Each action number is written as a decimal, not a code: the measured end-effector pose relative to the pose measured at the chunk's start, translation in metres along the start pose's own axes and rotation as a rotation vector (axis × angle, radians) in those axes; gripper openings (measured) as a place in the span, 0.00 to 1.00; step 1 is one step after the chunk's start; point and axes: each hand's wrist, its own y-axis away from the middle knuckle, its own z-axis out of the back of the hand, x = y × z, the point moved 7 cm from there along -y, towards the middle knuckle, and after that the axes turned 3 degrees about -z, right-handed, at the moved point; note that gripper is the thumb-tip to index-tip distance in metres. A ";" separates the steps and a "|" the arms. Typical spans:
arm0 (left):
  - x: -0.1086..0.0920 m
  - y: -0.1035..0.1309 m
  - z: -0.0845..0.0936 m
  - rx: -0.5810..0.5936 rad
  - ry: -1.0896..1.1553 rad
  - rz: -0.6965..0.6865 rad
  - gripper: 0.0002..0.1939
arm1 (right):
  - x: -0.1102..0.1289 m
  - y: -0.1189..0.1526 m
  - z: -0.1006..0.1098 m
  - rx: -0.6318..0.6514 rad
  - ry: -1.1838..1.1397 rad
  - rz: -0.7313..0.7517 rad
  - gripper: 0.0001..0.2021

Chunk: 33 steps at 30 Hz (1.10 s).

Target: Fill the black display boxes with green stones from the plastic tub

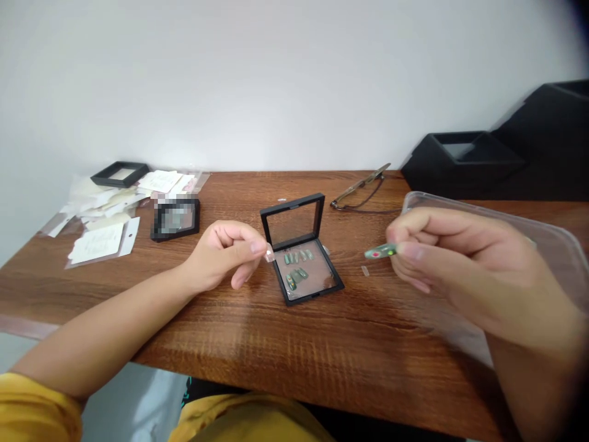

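Observation:
Between thumb and forefinger, my right hand (442,252) pinches a green press-on nail (380,251) with a red and a yellow-green spot on it. My left hand (230,253) is closed on a small clear piece with a white dot (269,252), perhaps an adhesive tab; its exact kind is unclear. Just right of that hand stands a black-framed display case (289,301), its lid tilted up. Inside lie two rows of green press-on nails (298,257) on a clear film. A small clear strip (365,271) rests on the table below the held nail.
Eyeglasses (361,187) lie near the wall. A clear plastic tray (460,201) sits behind and under my right hand. Black boxes (464,147) stand back right. Cards and plastic bags (99,242), a closed black case (175,219) and another black frame (120,174) occupy the left.

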 end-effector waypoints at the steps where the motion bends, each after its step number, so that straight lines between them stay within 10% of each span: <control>1: 0.000 0.000 -0.001 0.003 0.008 0.001 0.17 | 0.002 0.000 -0.003 -0.006 0.104 0.018 0.10; 8: 0.007 0.000 0.002 0.009 -0.026 -0.025 0.16 | 0.001 -0.002 -0.039 0.068 0.710 0.078 0.07; 25: 0.007 0.002 -0.009 0.033 -0.249 -0.134 0.13 | -0.032 0.000 -0.049 0.129 0.926 -0.218 0.09; 33: 0.010 0.001 -0.011 0.053 -0.273 -0.083 0.15 | -0.026 -0.002 -0.056 0.170 0.939 -0.107 0.09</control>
